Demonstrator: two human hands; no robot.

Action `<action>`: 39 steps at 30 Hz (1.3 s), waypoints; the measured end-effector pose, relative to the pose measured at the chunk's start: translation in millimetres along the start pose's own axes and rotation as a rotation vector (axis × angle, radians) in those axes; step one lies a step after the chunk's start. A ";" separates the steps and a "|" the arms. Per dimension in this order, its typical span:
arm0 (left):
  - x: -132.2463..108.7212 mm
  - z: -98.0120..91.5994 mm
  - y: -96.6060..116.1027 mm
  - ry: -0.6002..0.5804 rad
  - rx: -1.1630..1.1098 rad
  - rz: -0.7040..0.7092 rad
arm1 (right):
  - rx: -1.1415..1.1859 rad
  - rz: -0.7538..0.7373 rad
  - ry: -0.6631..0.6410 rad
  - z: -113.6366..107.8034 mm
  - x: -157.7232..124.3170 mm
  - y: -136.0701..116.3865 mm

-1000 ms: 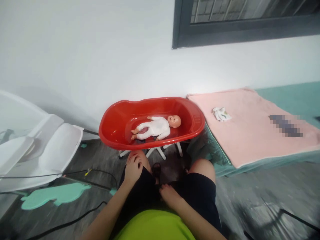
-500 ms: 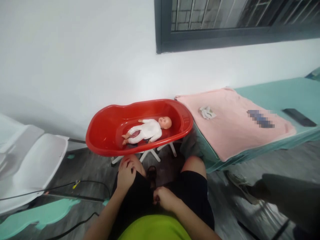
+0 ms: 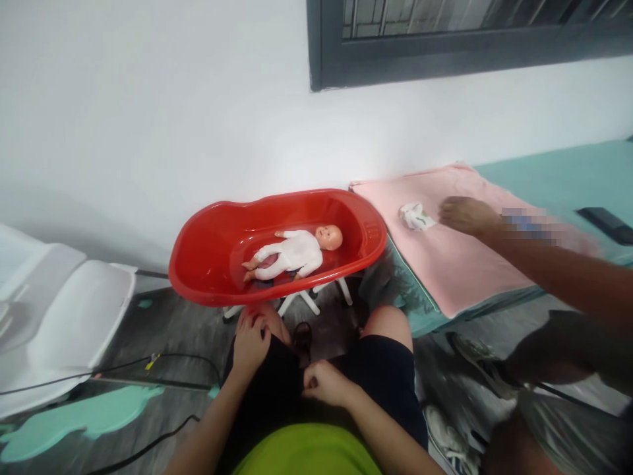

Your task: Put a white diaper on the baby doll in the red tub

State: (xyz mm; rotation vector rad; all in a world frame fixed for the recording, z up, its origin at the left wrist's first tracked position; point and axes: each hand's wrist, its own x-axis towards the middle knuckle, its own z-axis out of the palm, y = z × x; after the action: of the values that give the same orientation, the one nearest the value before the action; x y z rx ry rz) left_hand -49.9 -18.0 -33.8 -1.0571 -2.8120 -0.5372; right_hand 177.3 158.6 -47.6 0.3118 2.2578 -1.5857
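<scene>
My left hand point(image 3: 252, 341) lies on my left knee with its fingers spread, holding nothing. My right hand point(image 3: 326, 382) rests on my lap, loosely curled into a fist, with no thing seen in it. In front of my knees is a red baby bathtub point(image 3: 202, 264). A baby doll point(image 3: 297, 254) in white clothing lies on its back in the tub, its head toward the right end. Both hands are apart from the tub and the doll.
A pink towel point(image 3: 459, 277) covers part of a green-topped table point(image 3: 534, 155) at right. On it lies a crumpled white cloth point(image 3: 416, 216), near another person's hand point(image 3: 467, 214). A dark flat object point(image 3: 608, 224) lies farther right. White plastic seat point(image 3: 74, 316) and cables stand left.
Another person's arm has come in from the right, its hand over the pink towel near the white cloth. The view has tilted down slightly. My hands stay in place.
</scene>
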 end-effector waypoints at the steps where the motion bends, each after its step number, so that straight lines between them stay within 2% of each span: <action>1: 0.0 -0.3 0.1 0.001 -0.007 -0.003 | -0.008 0.005 0.040 -0.5 -1.2 -3.3; 4: -2.1 -3.9 -0.9 0.003 -0.067 -0.007 | 0.049 -0.039 0.189 -19.1 -14.3 -20.8; 6: -5.5 -11.1 -1.5 -0.012 -0.156 -0.024 | 0.136 -0.087 0.311 -50.3 -33.2 -35.8; 8: -9.7 -24.2 0.4 -0.039 -0.266 -0.022 | 0.232 -0.142 0.409 -95.6 -58.4 -48.5; 10: -12.5 -43.2 6.8 -0.073 -0.359 0.037 | 0.263 -0.153 0.542 -148.3 -84.3 -55.5; 13: -7.1 -77.7 25.9 -0.109 -0.425 0.186 | 0.239 -0.132 0.864 -222.1 -111.3 -56.1; 16: 15.5 -108.2 50.8 -0.004 -0.465 0.265 | 0.256 -0.097 1.108 -274.4 -117.2 -56.3; 19: 52.5 -123.7 72.3 0.111 -0.531 0.226 | 0.231 -0.105 1.211 -312.7 -107.1 -63.6; 23: 103.9 -118.1 87.2 0.191 -0.588 0.164 | 0.169 -0.064 1.309 -377.7 -85.3 -68.4; 26: 128.5 -103.4 90.6 0.201 -0.572 0.199 | 0.012 0.150 1.435 -442.3 -72.9 -56.9; 29: 137.6 -88.8 90.1 0.180 -0.564 0.192 | -0.189 0.414 1.397 -502.9 -63.2 -34.2; 32: 137.1 -78.6 87.7 0.109 -0.565 0.139 | -0.367 0.621 1.278 -544.4 -48.4 -6.7; 34: 135.5 -74.5 86.6 0.072 -0.567 0.109 | -0.426 0.722 1.167 -559.2 -34.8 10.2; 36: 134.9 -72.2 86.8 0.050 -0.568 0.085 | -0.446 0.776 1.047 -564.7 -19.8 22.8; 39: 137.8 -70.0 89.2 0.020 -0.567 0.066 | -0.527 0.764 1.005 -560.7 1.1 31.9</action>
State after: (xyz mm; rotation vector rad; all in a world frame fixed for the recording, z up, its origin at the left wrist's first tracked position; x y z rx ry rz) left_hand -98.6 105.1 85.8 -1.2010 -2.6489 -1.3798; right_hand 95.3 695.7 94.6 1.8427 2.5275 -0.3947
